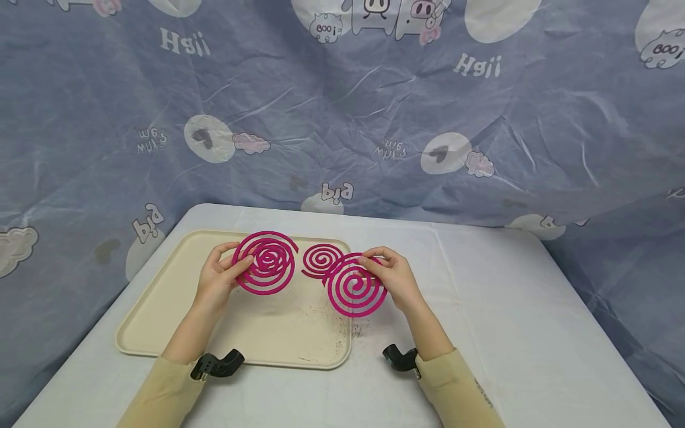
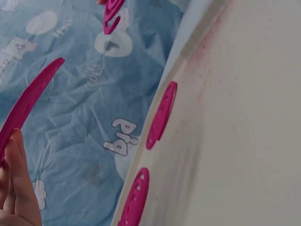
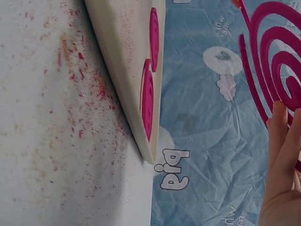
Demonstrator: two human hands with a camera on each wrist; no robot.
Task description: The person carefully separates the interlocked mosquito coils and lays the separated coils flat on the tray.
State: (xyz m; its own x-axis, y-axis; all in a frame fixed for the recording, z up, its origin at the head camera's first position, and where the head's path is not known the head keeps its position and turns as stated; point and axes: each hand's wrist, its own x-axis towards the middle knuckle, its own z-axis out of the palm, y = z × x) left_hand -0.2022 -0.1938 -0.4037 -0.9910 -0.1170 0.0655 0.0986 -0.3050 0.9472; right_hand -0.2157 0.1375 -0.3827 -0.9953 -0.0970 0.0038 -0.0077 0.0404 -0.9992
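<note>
A magenta mosquito coil [image 1: 266, 291] is gripped at its left edge by my left hand [image 1: 215, 274], thumb in front, raised over the tray. My right hand [image 1: 397, 278] pinches a second coil [image 1: 356, 286] by its upper right rim, held above the tray's right edge. Both held coils face the head camera. Two more coils, one [image 2: 162, 115] and another [image 2: 136, 197], lie flat along the far side of the cream tray [image 1: 160, 309]. In the head view, the held left coil overlaps one of them, while the other coil [image 1: 323, 258] shows between my hands.
Reddish crumbs [image 3: 94, 84] are scattered on the white tablecloth [image 1: 481, 309] beside the tray's right edge, and on the tray's right part. A blue printed curtain [image 1: 332, 119] hangs behind the table. Black wrist mounts [image 1: 218, 364] sit at both sleeve cuffs.
</note>
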